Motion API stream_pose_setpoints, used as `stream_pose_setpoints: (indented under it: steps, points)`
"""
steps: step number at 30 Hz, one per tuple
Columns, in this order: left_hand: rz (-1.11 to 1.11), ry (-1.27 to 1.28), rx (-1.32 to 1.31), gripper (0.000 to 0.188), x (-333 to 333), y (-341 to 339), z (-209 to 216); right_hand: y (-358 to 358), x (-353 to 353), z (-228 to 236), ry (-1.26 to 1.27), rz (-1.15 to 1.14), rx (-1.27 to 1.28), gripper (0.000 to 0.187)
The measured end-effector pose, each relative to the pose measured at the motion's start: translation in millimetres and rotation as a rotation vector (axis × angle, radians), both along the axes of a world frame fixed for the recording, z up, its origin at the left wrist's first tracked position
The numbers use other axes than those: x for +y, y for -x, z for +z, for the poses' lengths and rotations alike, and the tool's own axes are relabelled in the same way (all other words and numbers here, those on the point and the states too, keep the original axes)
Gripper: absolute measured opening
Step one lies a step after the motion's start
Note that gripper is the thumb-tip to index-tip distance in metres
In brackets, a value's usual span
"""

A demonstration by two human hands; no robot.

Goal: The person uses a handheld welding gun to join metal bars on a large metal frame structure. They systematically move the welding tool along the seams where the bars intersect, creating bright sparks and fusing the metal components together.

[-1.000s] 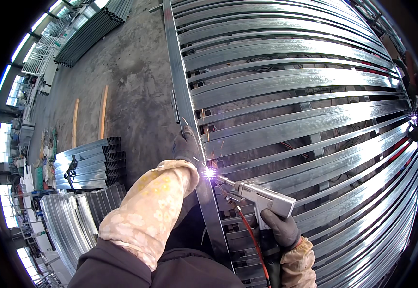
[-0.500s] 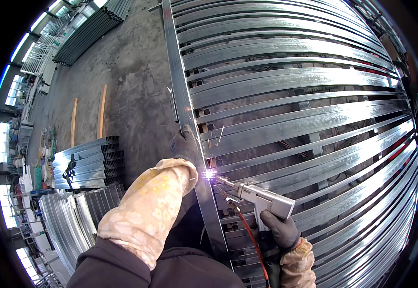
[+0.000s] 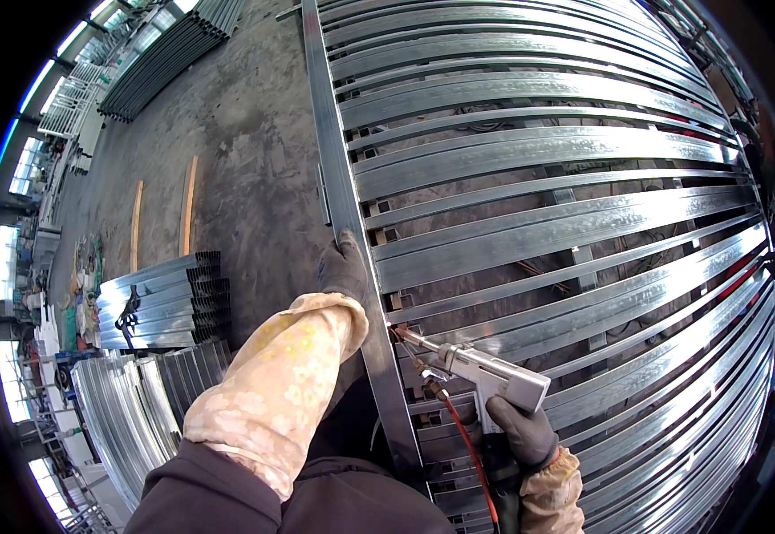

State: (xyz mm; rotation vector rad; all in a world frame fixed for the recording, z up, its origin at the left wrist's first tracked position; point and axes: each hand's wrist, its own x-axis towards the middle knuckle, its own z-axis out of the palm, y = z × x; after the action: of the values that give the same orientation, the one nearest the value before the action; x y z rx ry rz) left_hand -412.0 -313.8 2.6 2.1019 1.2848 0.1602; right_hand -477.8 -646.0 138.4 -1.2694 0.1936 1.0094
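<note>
My gloved left hand point(image 3: 343, 269) grips the long steel side tube point(image 3: 332, 142) of a frame, its fingers over the edge. A patterned sleeve covers that forearm. My gloved right hand point(image 3: 524, 431) is wrapped round the handle of a silver welding gun point(image 3: 494, 375). The gun's nozzle points left, its tip close to the joint where the crosswise steel tubes point(image 3: 556, 142) meet the side tube. No light shows at the tip. A red hose point(image 3: 466, 436) runs down from the gun's front, past the handle.
Left of the frame, stacked metal profiles point(image 3: 158, 311) and a bundle of silvery profiles point(image 3: 125, 400) lie on the concrete floor point(image 3: 245, 116). Two wooden strips point(image 3: 190, 205) lie beyond them. A pile of long dark tubes point(image 3: 169, 62) rests at the far left. Cables lie beneath the frame.
The bright welding flash and flying sparks at the nozzle are gone. The gun has shifted very slightly to the right and down; my left hand stays in place.
</note>
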Motion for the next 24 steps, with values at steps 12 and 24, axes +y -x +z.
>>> stream_pose_setpoints:
  steps: [12,24]
  points:
    - [-0.026,0.015,-0.058,0.062,7,0,-14,34,-45,14,0.043,-0.128,0.154,0.037]
    - [-0.008,0.04,-0.022,0.064,4,-2,-10,37,-35,-19,0.033,-0.088,-0.036,0.043]
